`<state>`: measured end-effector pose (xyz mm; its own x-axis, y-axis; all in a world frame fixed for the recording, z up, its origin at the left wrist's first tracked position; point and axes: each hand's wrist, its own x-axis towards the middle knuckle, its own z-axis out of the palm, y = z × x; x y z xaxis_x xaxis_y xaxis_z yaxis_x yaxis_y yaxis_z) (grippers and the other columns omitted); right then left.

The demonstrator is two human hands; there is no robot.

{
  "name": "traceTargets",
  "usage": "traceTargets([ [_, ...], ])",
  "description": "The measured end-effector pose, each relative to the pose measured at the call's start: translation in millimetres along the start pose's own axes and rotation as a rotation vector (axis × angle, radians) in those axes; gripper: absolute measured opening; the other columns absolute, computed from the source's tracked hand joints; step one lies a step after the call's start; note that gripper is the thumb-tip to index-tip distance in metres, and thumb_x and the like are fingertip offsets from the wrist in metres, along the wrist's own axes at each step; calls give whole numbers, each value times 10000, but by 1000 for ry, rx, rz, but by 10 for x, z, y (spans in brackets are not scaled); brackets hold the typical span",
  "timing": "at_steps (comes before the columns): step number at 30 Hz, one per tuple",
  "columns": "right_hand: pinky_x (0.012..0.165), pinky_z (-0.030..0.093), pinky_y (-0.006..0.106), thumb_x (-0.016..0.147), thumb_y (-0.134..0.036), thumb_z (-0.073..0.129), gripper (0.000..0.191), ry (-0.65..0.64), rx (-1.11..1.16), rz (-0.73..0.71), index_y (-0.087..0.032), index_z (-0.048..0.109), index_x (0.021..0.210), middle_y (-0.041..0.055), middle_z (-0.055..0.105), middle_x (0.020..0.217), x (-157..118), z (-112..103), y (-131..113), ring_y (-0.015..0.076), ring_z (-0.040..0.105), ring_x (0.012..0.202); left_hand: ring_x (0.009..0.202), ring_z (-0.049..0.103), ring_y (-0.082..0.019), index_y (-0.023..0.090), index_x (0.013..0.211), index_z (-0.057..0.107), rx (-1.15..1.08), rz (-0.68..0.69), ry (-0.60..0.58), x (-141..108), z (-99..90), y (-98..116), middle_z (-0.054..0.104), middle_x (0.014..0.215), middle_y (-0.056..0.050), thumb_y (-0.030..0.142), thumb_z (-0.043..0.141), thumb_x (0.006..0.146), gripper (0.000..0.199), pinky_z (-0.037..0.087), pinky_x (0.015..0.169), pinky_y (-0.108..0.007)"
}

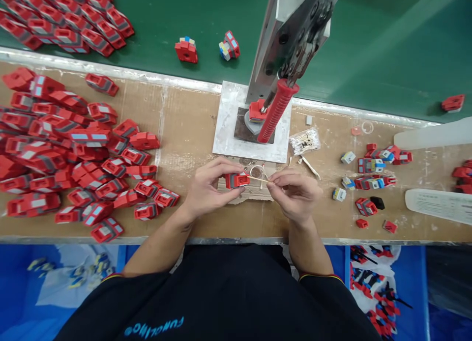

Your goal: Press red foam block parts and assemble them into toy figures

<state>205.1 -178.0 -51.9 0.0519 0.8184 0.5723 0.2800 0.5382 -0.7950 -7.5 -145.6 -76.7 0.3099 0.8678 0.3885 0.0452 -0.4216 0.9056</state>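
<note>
My left hand (212, 186) grips a small red toy car body (237, 180) between thumb and fingers, over the worktable. A thin cotton swab stick (260, 179) is pinched in my right hand (296, 189), and its far end touches the red part. Just beyond my hands lie a clear ring (257, 172) and a torn piece of cardboard (254, 194). A bag of cotton swabs (305, 141) rests beyond my right hand.
A hand press with a red handle (278, 110) stands on a white plate (225, 129) ahead. Many red car bodies (47, 144) are heaped at the left. Loose parts (372, 166) lie at the right. Blue bins (415, 282) sit below the front edge; a green surface (162, 16) lies beyond.
</note>
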Motion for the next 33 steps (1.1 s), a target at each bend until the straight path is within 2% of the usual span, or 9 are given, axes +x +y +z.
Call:
traceTargets([
  [6,519,494,276,896,-153,777,150,-30,-115,61,-265,699,834,-22,771,731,29,-236,62,144,686,596,988,783,-180,230,1105,799,-2,-4,21,10,-30,8,809,1068,-63,141,847,837,287,644,878,-297],
  [11,649,559,294,949,-142,691,150,-355,-406,80,-251,729,853,17,788,812,29,-234,193,166,717,715,1047,773,-206,221,1089,797,-26,-89,58,4,-34,-11,799,1127,-89,200,833,855,238,656,909,-334],
  [15,806,612,350,987,-349,725,105,-533,-320,99,-260,765,1027,62,795,1004,47,-341,209,208,743,916,1111,762,-220,220,1086,787,-73,-134,103,0,-61,-40,776,1210,-101,223,846,845,248,665,906,-334],
  [18,676,559,323,944,-514,761,305,-331,-331,159,-263,743,1117,64,755,1085,66,-748,194,168,659,783,1108,766,-216,235,1092,787,-90,-157,119,14,-122,-51,788,1189,-76,211,862,832,272,660,921,-327],
  [20,612,498,309,970,-493,711,260,-57,-498,217,-255,720,1077,47,729,1026,62,-1107,197,152,590,702,1061,776,-206,246,1112,790,-95,-184,132,20,-160,-56,800,1159,-54,209,874,827,300,661,914,-321],
  [22,666,515,335,976,-410,669,177,59,-743,298,-247,708,1032,45,725,965,58,-1429,237,184,609,741,987,787,-196,253,1129,794,-104,-220,161,17,-177,-61,809,1139,-38,223,883,830,314,671,872,-315],
  [27,1028,516,543,863,-151,638,288,-290,-1211,580,-180,738,1132,191,783,1174,184,-1796,542,362,659,1087,867,795,-187,284,1179,797,-176,-236,185,-1,-141,-68,825,1025,-8,275,890,864,329,677,761,-293],
  [30,1056,503,579,807,-54,610,319,-323,-1215,630,-148,752,1077,231,800,1145,314,-1846,722,392,668,1105,843,798,-188,279,1173,796,-210,-226,166,12,-122,-51,818,984,-11,294,890,871,316,685,763,-300],
  [33,1038,535,561,832,-63,590,266,-289,-1173,601,-161,749,1022,200,818,1082,338,-1817,698,350,704,1030,845,807,-190,244,1139,793,-219,-242,157,24,-106,-34,808,995,-32,312,899,860,306,696,770,-301],
])
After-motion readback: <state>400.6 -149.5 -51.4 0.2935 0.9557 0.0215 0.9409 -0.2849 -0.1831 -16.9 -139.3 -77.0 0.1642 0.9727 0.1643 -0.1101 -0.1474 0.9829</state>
